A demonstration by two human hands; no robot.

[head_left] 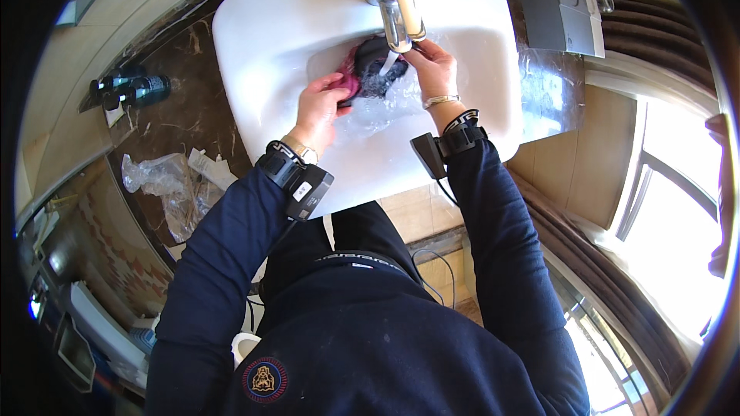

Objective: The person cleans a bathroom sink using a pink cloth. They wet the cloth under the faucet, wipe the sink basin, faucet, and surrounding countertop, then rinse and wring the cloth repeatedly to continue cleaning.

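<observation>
Water runs from a chrome faucet (399,11) onto a dark and maroon cloth item (373,63) in a white sink basin (254,69). My left hand (318,107) grips the maroon part at the item's left side. Just under the spout, my right hand (433,66) pinches the dark part at its right edge; its fingertips are partly hidden by the faucet. Splashing water covers the lower part of the item. The item's exact kind cannot be told. Both wrists carry strapped devices.
Dark bottles (144,91) and crumpled clear plastic packaging (167,185) lie on the dark marble counter (173,115) at left. A grey box (558,8) stands right of the basin. Brown curtains (653,29) and a bright window are farther right.
</observation>
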